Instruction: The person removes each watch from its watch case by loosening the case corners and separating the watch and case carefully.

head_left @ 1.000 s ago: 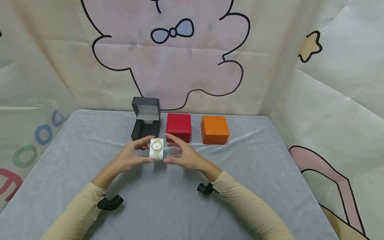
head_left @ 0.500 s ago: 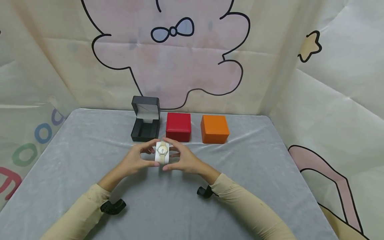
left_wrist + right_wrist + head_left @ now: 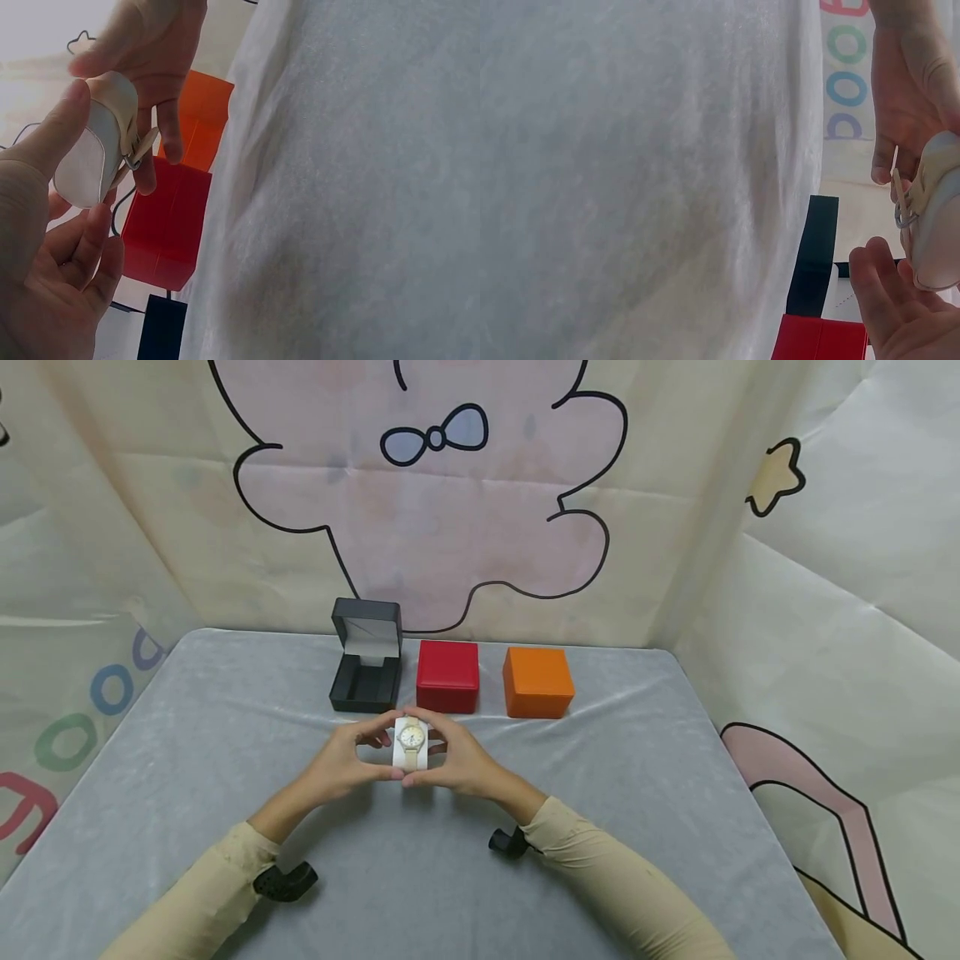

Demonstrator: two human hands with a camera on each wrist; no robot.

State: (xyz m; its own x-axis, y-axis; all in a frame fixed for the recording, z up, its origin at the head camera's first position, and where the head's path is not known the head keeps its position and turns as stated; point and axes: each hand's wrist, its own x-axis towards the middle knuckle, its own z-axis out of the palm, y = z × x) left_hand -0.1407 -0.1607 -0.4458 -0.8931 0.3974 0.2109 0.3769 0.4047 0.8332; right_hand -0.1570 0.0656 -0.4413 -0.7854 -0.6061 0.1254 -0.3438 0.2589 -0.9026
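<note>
Left hand [image 3: 341, 766] and right hand [image 3: 457, 762] both pinch the watch cushion [image 3: 410, 746], held above the bench [image 3: 187, 760] just in front of the red box [image 3: 447, 676]. A cream watch [image 3: 412, 737] is strapped round the cushion, dial up; its buckle shows only in the wrist views. The black box [image 3: 365, 657] stands open just left of the red box, its interior partly hidden. The orange box [image 3: 537, 682] sits just right of the red box, closed.

Long beige sleeves [image 3: 600, 877] cover both arms, each apparently bearing a black wrist-mounted device [image 3: 285, 882].
</note>
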